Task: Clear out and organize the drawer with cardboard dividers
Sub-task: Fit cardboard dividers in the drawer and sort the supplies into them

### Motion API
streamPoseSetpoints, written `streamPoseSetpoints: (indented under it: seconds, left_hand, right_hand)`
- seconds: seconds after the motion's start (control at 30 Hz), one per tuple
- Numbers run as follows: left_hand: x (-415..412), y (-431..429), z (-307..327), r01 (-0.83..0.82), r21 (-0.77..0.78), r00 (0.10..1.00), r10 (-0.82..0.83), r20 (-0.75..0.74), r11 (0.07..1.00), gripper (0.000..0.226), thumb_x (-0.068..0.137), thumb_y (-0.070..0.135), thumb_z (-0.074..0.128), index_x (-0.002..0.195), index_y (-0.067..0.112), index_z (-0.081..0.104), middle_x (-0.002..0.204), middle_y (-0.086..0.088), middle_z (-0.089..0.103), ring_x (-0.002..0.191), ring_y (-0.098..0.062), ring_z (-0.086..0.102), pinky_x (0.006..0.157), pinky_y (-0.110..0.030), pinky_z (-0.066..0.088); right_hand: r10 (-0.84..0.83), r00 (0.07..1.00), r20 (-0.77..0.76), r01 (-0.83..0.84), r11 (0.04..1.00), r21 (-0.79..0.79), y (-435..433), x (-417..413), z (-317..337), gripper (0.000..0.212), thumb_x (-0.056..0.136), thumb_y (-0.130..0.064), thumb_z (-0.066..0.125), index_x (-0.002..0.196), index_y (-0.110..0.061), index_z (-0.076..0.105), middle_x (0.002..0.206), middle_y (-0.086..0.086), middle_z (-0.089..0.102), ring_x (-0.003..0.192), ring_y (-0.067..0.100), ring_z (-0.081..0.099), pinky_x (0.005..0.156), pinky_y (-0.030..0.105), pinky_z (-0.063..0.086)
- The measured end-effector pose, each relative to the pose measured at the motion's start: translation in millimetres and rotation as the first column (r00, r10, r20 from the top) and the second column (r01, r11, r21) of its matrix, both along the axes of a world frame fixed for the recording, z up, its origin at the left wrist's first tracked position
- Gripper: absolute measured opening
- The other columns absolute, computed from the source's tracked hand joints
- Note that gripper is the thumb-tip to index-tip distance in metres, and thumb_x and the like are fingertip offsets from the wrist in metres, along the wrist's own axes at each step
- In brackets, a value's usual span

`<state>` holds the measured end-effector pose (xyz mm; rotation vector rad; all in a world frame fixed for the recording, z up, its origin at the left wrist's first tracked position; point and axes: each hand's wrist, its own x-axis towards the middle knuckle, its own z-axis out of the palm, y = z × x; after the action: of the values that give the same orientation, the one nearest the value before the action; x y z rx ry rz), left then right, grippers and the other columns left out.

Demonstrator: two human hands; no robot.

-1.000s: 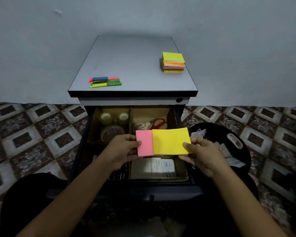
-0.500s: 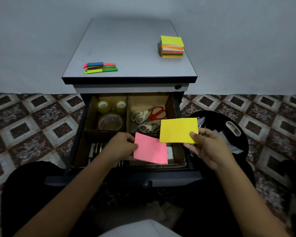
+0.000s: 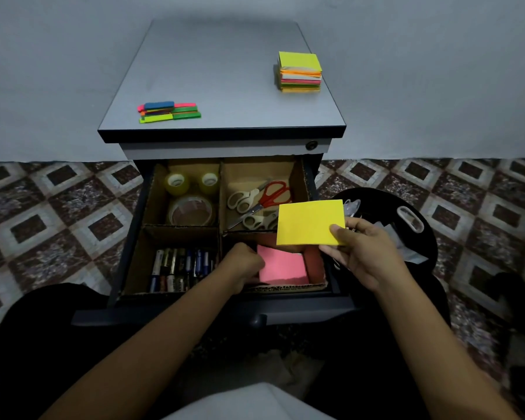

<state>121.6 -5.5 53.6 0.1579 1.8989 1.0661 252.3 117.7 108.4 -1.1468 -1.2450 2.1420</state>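
On the patterned floor [image 3: 58,207], by a grey wall, stands a small grey table [image 3: 219,86] with its drawer [image 3: 225,310] pulled open. On top, a stack of sticky notes [image 3: 299,72] sits near the right edge, well apart from the coloured strips [image 3: 169,112] near the front left. Cardboard dividers [image 3: 221,192] make four boxes: tape rolls [image 3: 190,209] back left, scissors [image 3: 261,198] back right, batteries [image 3: 179,269] front left. The left hand [image 3: 244,268] grips the pink pad [image 3: 282,266] in the front right box. The right hand [image 3: 361,253] pinches the yellow pad [image 3: 309,222] above the drawer's right edge. The hands are apart. A black bin [image 3: 406,213] sits just beside the drawer.
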Motion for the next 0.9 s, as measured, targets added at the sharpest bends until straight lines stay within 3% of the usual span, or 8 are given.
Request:
streamPoseSetpoints:
  seconds: [0.1,0.17,0.37,0.6,0.73,0.77,0.9]
  left_hand:
    - [-2.8,-2.5,-8.9,-0.005,-0.047,0.998,0.002,-0.067,0.999,0.012,0.086,-0.007,0.047,0.088,-0.005,0.059,0.096,-0.022,0.060,0.097,-0.035,0.060,0.077,-0.035,0.048]
    - [-3.3,-2.4,-12.3,0.002,-0.081,0.995,-0.010,-0.100,0.997,0.019,0.086,-0.005,0.047,0.100,-0.008,0.060,0.097,-0.021,0.060,0.095,-0.033,0.059,0.073,-0.031,0.045]
    - [-7.1,-0.7,-16.5,-0.005,-0.105,0.999,0.000,-0.047,0.995,0.030,0.085,-0.011,0.042,0.112,-0.009,0.055,0.112,-0.024,0.058,0.101,-0.035,0.057,0.070,-0.033,0.049]
    - [-6.7,-0.6,-16.9,-0.026,-0.089,0.999,0.023,-0.036,0.996,0.026,0.084,-0.005,0.051,0.109,-0.007,0.057,0.104,-0.022,0.060,0.096,-0.033,0.058,0.072,-0.032,0.047]
    - [-8.6,-1.9,-17.2,-0.045,-0.083,0.998,0.042,-0.040,0.996,0.009,0.085,-0.005,0.044,0.086,-0.002,0.053,0.071,-0.014,0.047,0.063,-0.024,0.047,0.059,-0.028,0.040]
    - [-9.2,-1.9,-18.1,-0.049,-0.080,0.998,0.046,-0.035,0.996,0.010,0.085,-0.005,0.044,0.084,-0.001,0.053,0.071,-0.014,0.047,0.063,-0.024,0.047,0.061,-0.030,0.042]
    - [-11.4,-1.8,-24.3,-0.027,-0.083,0.999,0.025,-0.022,0.996,0.023,0.081,-0.002,0.045,0.100,-0.005,0.057,0.096,-0.022,0.057,0.095,-0.035,0.058,0.082,-0.040,0.050]
  right_hand:
    - [0.008,1.000,0.008,-0.008,1.000,0.007,-2.2,-1.9,-0.5,0.010,0.093,0.002,0.049,0.089,-0.006,0.056,0.089,0.011,0.063,0.076,0.021,0.063,0.058,0.024,0.059]
    - [0.011,1.000,0.006,-0.011,1.000,0.010,-4.1,-2.3,-0.2,0.011,0.093,0.002,0.049,0.088,-0.005,0.055,0.089,0.011,0.063,0.077,0.021,0.063,0.059,0.025,0.059]
    - [0.016,1.000,0.006,-0.016,1.000,0.006,-4.8,-0.6,0.4,0.009,0.093,0.001,0.050,0.090,-0.005,0.055,0.090,0.013,0.062,0.075,0.021,0.063,0.060,0.025,0.059]
    - [0.007,1.000,0.008,-0.007,1.000,-0.006,-5.6,-1.0,0.9,0.010,0.092,0.002,0.050,0.088,-0.006,0.055,0.090,0.012,0.062,0.076,0.022,0.063,0.058,0.025,0.059]
    - [0.012,1.000,0.010,-0.011,1.000,-0.005,-5.9,-0.2,1.1,0.010,0.093,0.002,0.050,0.087,-0.006,0.054,0.089,0.013,0.061,0.075,0.022,0.063,0.060,0.026,0.059]
    - [0.012,1.000,0.013,-0.012,1.000,-0.005,-6.0,-0.3,0.9,0.010,0.093,0.002,0.049,0.087,-0.006,0.053,0.090,0.013,0.061,0.075,0.022,0.063,0.060,0.027,0.059]
    - [0.015,1.000,0.015,-0.015,1.000,-0.011,-7.1,-1.2,0.0,0.009,0.093,0.002,0.050,0.090,-0.005,0.054,0.091,0.014,0.062,0.077,0.023,0.063,0.062,0.028,0.059]
